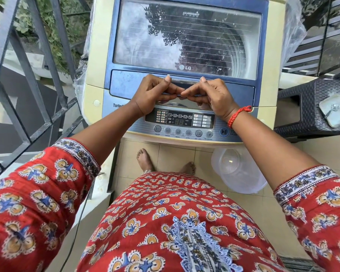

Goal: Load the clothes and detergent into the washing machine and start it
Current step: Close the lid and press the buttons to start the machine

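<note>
Left hand (pixel 155 93), right hand (pixel 210 95) (fingertips meeting) both gripping washing machine lid handle (pixel 182 81)

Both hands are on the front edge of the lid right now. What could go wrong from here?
1. The left hand and right hand have fingers curled under the lid edge; if it slips, they may get pinched.
2. The wrists hover just above the control panel, so a button such as start/pause might be pressed by accident.
3. The clear plastic tub sits on the floor beside the bare feet and could be kicked.
</note>
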A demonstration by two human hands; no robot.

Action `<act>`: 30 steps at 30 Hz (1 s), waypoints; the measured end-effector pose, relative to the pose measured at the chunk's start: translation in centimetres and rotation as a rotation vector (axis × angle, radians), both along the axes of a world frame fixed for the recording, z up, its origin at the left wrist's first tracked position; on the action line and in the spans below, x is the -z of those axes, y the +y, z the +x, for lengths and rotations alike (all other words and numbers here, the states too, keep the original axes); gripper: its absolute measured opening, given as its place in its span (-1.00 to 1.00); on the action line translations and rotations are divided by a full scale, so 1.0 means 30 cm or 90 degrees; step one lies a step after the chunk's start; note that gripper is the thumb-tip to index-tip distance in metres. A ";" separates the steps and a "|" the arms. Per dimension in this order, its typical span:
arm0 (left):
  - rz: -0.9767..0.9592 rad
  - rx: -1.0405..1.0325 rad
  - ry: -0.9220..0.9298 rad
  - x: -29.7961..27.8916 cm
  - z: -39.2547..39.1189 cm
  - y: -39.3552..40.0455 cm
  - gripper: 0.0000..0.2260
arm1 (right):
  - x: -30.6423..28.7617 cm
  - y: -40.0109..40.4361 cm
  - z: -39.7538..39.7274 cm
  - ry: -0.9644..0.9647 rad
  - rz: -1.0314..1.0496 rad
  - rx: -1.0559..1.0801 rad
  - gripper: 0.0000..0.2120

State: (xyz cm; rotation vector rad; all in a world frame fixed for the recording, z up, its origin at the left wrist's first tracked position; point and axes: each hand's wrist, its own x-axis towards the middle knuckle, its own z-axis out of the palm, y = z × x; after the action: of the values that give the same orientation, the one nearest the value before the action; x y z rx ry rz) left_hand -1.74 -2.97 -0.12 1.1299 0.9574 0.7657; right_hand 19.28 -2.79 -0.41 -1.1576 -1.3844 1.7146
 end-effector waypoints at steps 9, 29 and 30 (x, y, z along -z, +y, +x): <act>-0.005 -0.014 0.002 -0.006 0.006 -0.002 -0.58 | 0.000 -0.001 -0.003 0.001 -0.001 0.000 -0.53; 0.008 -0.016 0.023 -0.008 0.007 -0.004 -0.57 | 0.009 0.003 0.000 -0.009 -0.003 -0.007 -0.51; 0.008 -0.016 0.023 -0.008 0.007 -0.005 -0.57 | 0.008 0.003 0.000 -0.008 -0.003 -0.006 -0.51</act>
State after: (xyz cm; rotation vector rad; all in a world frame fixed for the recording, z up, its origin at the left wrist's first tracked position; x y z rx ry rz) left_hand -1.52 -3.13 0.13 1.1482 0.9989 0.7747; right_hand 19.28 -2.71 -0.66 -1.1681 -1.3973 1.7207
